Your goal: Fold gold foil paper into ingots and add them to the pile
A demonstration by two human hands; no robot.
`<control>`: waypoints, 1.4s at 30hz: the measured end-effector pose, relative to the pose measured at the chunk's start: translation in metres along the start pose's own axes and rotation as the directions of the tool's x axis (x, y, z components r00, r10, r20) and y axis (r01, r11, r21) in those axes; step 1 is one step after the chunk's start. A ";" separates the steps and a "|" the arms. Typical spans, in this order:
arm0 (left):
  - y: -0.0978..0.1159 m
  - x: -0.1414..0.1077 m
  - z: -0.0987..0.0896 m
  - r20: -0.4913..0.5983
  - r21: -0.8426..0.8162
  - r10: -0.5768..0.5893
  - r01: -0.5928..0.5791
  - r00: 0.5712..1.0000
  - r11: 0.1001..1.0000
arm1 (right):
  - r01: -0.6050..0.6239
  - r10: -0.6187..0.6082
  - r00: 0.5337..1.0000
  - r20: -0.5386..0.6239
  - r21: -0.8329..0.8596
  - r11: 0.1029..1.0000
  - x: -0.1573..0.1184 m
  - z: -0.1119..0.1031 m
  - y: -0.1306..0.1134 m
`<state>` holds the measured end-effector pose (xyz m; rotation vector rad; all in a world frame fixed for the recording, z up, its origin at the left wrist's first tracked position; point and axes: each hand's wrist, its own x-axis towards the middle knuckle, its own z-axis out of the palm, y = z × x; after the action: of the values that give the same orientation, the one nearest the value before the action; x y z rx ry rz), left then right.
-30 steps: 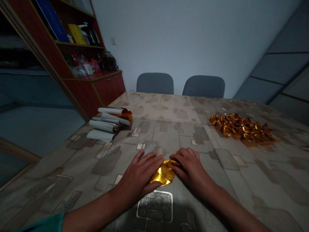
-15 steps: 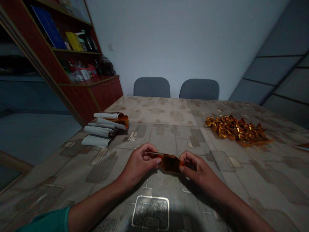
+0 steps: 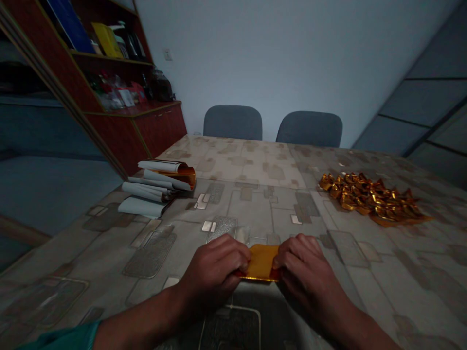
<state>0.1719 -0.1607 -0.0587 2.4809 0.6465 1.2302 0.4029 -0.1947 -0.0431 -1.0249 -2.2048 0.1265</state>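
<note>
My left hand [image 3: 215, 274] and right hand [image 3: 306, 277] are pinching a gold foil strip [image 3: 261, 262] at both ends, my fingers [image 3: 233, 255] closed on it above the counter [image 3: 401, 272]. A heap of wrapped sweets [image 3: 368, 199] is glittering off to my right (foil too, by the look of it).

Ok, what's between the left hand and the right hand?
The head view shows a gold foil sheet there, its ends held by the left hand and the right hand.

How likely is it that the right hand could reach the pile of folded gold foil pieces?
Probably yes: the right hand would first let go of the gold foil sheet, but the pile lies ahead on its side of the tabletop, nothing between.
</note>
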 end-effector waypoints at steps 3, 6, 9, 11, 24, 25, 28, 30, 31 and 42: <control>-0.003 -0.001 0.002 0.105 0.131 -0.033 0.019 0.994 0.991 | 0.042 -0.034 0.996 0.077 -0.107 0.993 -0.001 0.001 0.002; -0.005 -0.002 0.003 0.244 0.252 -0.096 0.033 0.965 0.967 | 0.069 -0.037 0.976 0.213 -0.141 0.988 -0.003 0.004 0.004; -0.005 -0.003 0.001 0.348 0.323 -0.155 0.037 0.925 0.946 | 0.039 -0.002 0.942 0.337 -0.103 0.994 -0.004 0.005 0.005; -0.003 -0.005 -0.001 0.384 0.351 -0.165 0.022 0.908 0.936 | -0.001 0.033 0.915 0.402 -0.081 0.997 -0.003 0.003 0.005; 0.007 -0.015 0.002 0.478 0.381 -0.179 -0.019 0.860 0.924 | -0.014 -0.023 0.824 0.566 0.060 0.998 0.003 -0.011 -0.003; 0.006 -0.016 0.001 0.455 0.360 -0.187 0.013 0.871 0.933 | -0.021 -0.020 0.820 0.573 0.064 0.998 0.003 -0.011 -0.004; 0.004 -0.021 -0.001 0.422 0.231 -0.200 0.109 0.884 0.967 | -0.046 0.004 0.809 0.588 0.056 0.997 0.003 -0.012 -0.004; 0.002 -0.022 -0.003 0.456 0.145 -0.198 0.147 0.867 0.978 | -0.061 0.014 0.804 0.595 0.060 0.996 0.004 -0.014 -0.004; 0.001 -0.022 -0.004 0.478 0.113 -0.198 0.163 0.856 0.980 | -0.067 0.014 0.803 0.596 0.068 0.995 0.005 -0.015 -0.004; 0.006 -0.014 -0.009 0.459 0.024 -0.300 0.326 0.836 0.945 | -0.136 0.051 0.843 0.535 0.119 0.984 0.005 -0.016 -0.002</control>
<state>0.1591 -0.1727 -0.0597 2.3657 0.8267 0.5040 0.4093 -0.1957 -0.0268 -1.1062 -2.5804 0.6913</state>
